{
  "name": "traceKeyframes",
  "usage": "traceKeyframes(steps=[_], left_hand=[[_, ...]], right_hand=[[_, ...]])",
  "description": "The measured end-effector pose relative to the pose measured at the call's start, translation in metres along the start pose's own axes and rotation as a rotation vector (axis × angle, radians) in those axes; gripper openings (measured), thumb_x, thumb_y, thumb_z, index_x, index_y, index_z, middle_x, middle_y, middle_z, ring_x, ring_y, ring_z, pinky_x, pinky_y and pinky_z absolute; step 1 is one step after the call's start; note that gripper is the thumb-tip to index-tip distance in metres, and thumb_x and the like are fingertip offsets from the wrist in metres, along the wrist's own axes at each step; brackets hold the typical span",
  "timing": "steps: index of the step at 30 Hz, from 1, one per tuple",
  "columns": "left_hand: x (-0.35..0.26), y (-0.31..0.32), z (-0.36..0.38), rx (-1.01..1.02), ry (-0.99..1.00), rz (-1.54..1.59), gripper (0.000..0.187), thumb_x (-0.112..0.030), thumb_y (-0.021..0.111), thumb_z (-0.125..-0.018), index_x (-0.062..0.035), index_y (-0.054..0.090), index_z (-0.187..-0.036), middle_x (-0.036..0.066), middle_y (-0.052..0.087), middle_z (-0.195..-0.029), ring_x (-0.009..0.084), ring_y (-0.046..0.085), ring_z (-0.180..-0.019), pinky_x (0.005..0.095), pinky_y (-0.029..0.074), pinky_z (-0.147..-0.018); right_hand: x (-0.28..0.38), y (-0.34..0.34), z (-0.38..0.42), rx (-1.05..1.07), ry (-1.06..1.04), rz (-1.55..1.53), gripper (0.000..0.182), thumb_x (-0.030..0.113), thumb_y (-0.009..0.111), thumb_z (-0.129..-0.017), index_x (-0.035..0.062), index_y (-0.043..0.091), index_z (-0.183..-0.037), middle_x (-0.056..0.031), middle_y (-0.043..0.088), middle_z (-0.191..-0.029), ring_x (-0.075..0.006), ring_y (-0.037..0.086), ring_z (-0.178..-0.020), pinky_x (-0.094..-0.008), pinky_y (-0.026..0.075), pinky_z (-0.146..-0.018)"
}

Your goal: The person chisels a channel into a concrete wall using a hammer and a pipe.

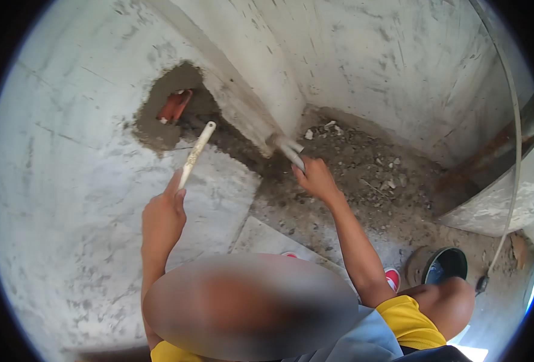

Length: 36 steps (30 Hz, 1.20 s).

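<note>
My left hand point(164, 222) is closed around a long, dirt-speckled white handle point(197, 154) with a hole at its upper end; its other end is hidden. My right hand point(318, 180) grips a grey-handled tool that looks like a trowel point(293, 155). Its far end meets the foot of the wall near the inner corner, and the blade is hard to make out. Above the white handle, an orange electrical box point(174, 107) sits in the wall with rough wet-looking mortar point(157, 137) around it. A broken channel runs from there down toward the right-hand tool.
Rubble and dirt point(369, 166) cover the floor along the corner. A dark bucket point(446, 266) stands by my right knee. A cable point(516, 127) hangs at the right, before a curved whitish panel point(490, 205). Red shoes point(392, 279) show below.
</note>
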State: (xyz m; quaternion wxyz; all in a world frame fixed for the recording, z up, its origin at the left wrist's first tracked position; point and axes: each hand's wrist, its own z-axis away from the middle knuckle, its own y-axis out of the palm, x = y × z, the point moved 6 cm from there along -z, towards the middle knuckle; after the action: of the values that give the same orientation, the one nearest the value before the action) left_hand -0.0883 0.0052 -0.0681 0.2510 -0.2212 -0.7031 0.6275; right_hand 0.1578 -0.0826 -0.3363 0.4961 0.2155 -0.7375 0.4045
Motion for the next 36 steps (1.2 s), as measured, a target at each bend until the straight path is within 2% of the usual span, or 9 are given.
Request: traceKeyframes(steps=[3,8,14,17,20,22,28,34,36], left_hand=[[-0.026,-0.014,0.001,0.017,0.032,-0.069,0.043,-0.018,0.053,-0.099,-0.0154,0.051,-0.142,0.020,0.066,-0.080,0.0433,0.063,-0.073,0.0507,0.047,-0.063],[-0.063,0.008,-0.008,-0.141,0.351,0.538,0.040,-0.017,0.058,-0.095,-0.0118,0.057,-0.134,0.020,0.070,-0.096,0.0423,0.066,-0.083,0.0472,0.052,-0.069],[-0.051,0.251,-0.002,0.166,0.431,0.773,0.037,-0.022,0.060,-0.093,-0.0070,0.062,-0.127,0.024,0.069,-0.100,0.0441,0.066,-0.089,0.0488,0.053,-0.076],[-0.046,0.358,0.008,0.223,0.452,0.696,0.043,-0.020,0.063,-0.091,-0.0060,0.058,-0.131,0.023,0.069,-0.096,0.0416,0.067,-0.091,0.0486,0.052,-0.079],[-0.103,0.275,-0.022,-0.135,0.807,0.753,0.050,-0.016,0.063,-0.090,-0.0071,0.053,-0.138,0.019,0.069,-0.093,0.0366,0.068,-0.091,0.0465,0.053,-0.080],[-0.156,0.175,-0.062,0.028,0.865,0.978,0.055,-0.014,0.063,-0.090,-0.0087,0.048,-0.143,0.013,0.068,-0.089,0.0320,0.068,-0.086,0.0436,0.053,-0.077],[-0.296,-0.028,-0.171,-0.511,1.043,0.523,0.074,-0.017,0.062,-0.092,-0.0236,0.025,-0.156,0.008,0.060,-0.074,0.0267,0.063,-0.068,0.0397,0.052,-0.063],[-0.360,-0.090,-0.215,-0.549,1.000,0.342,0.082,-0.012,0.062,-0.089,-0.0237,0.019,-0.158,0.008,0.066,-0.079,0.0253,0.065,-0.065,0.0411,0.053,-0.056],[-0.366,-0.099,-0.217,-0.706,1.012,0.357,0.092,-0.002,0.063,-0.078,-0.0279,0.023,-0.157,0.007,0.064,-0.069,0.0228,0.063,-0.056,0.0370,0.051,-0.051]], right_hand=[[-0.042,0.001,0.027,0.136,0.043,0.334,0.022,0.019,0.064,-0.083,0.0005,0.069,-0.092,-0.0263,0.067,-0.080,-0.0456,0.067,-0.079,-0.0512,0.054,-0.073],[-0.107,0.020,0.090,0.352,0.220,0.738,0.018,0.012,0.066,-0.075,0.0095,0.073,-0.091,-0.0196,0.070,-0.083,-0.0384,0.070,-0.081,-0.0498,0.056,-0.074],[-0.117,0.010,0.140,0.573,0.163,0.672,0.025,0.026,0.072,-0.078,0.0053,0.071,-0.092,-0.0219,0.069,-0.086,-0.0394,0.068,-0.087,-0.0506,0.054,-0.076],[-0.074,-0.061,0.112,0.484,0.175,0.745,0.050,0.028,0.073,-0.080,0.0061,0.060,-0.123,-0.0213,0.069,-0.086,-0.0398,0.068,-0.087,-0.0502,0.054,-0.075],[0.031,-0.153,0.067,0.445,0.327,0.684,0.085,0.027,0.070,-0.084,0.0113,0.026,-0.155,-0.0190,0.068,-0.081,-0.0367,0.068,-0.078,-0.0468,0.053,-0.069],[0.083,-0.211,0.045,0.244,0.177,0.895,0.090,0.023,0.069,-0.087,0.0092,0.015,-0.157,-0.0161,0.068,-0.079,-0.0341,0.068,-0.071,-0.0437,0.053,-0.067],[0.211,-0.339,-0.003,-0.400,0.092,0.898,0.094,0.019,0.071,-0.088,0.0123,0.009,-0.158,-0.0106,0.070,-0.084,-0.0261,0.068,-0.074,-0.0391,0.054,-0.076],[0.215,-0.371,-0.045,-0.669,0.133,0.874,0.087,0.020,0.065,-0.090,0.0199,0.012,-0.158,-0.0101,0.071,-0.097,-0.0265,0.069,-0.092,-0.0411,0.052,-0.087],[0.217,-0.377,-0.053,-0.739,0.102,0.895,0.084,0.020,0.062,-0.091,0.0224,0.012,-0.159,-0.0101,0.071,-0.099,-0.0298,0.068,-0.096,-0.0435,0.050,-0.090]])
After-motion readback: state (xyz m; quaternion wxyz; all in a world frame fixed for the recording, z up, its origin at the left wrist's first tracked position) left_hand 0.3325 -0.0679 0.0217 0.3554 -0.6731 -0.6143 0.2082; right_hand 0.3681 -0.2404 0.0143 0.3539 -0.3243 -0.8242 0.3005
